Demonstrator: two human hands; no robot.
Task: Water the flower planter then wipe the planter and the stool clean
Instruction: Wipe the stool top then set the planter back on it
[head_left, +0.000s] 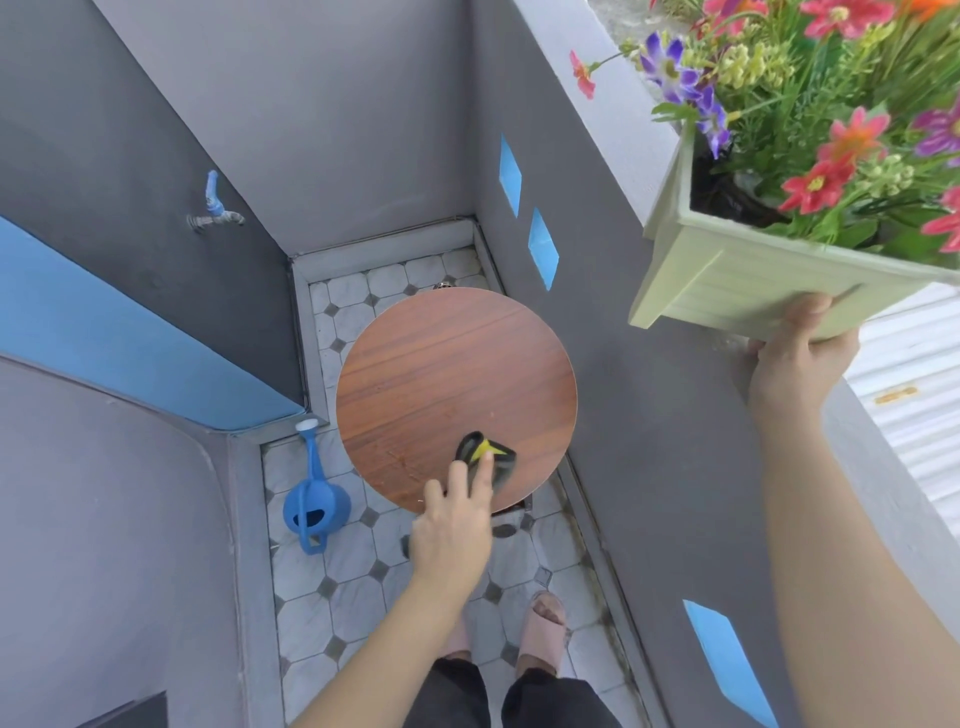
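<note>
The round wooden stool top (447, 374) stands on the tiled floor in the corner. A dark cloth with a yellow patch (488, 457) lies on its near edge. My left hand (454, 525) reaches over that edge, and its straight fingers press on the cloth. At the upper right, a pale green planter (727, 280) full of pink, purple and yellow flowers (810, 104) is tilted and lifted off the stool. My right hand (800, 348) grips it from below at its near bottom edge.
A blue watering can (314, 501) stands on the floor left of the stool. A tap (213, 208) sticks out of the left wall. Grey walls close in on three sides, and a low wall ledge (587, 78) runs along the right. My feet in sandals (543, 634) are below the stool.
</note>
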